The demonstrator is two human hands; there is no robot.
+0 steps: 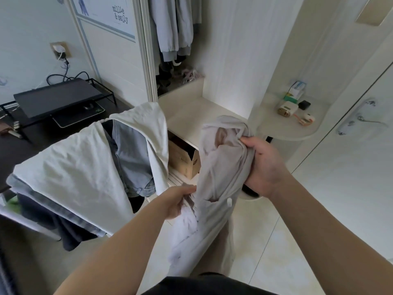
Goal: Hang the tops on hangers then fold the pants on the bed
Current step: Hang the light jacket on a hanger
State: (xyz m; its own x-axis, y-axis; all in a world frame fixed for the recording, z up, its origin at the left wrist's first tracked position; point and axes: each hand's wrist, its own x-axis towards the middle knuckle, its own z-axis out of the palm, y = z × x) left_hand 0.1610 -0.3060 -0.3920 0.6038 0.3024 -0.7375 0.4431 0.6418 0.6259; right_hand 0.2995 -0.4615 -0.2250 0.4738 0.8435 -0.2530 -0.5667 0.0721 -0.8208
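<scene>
Grey, thin and limp, the top (221,167) hangs before the open wardrobe (223,60). Our right grip (262,167) curls round its bunched upper end, and our left grip (179,201) pinches a lower fold. We should find the neck opening and spread it flat before feeding a hanger in. A crumpled white cotton top (85,167) and stiffer denim pants (131,152) lie draped to the left.
</scene>
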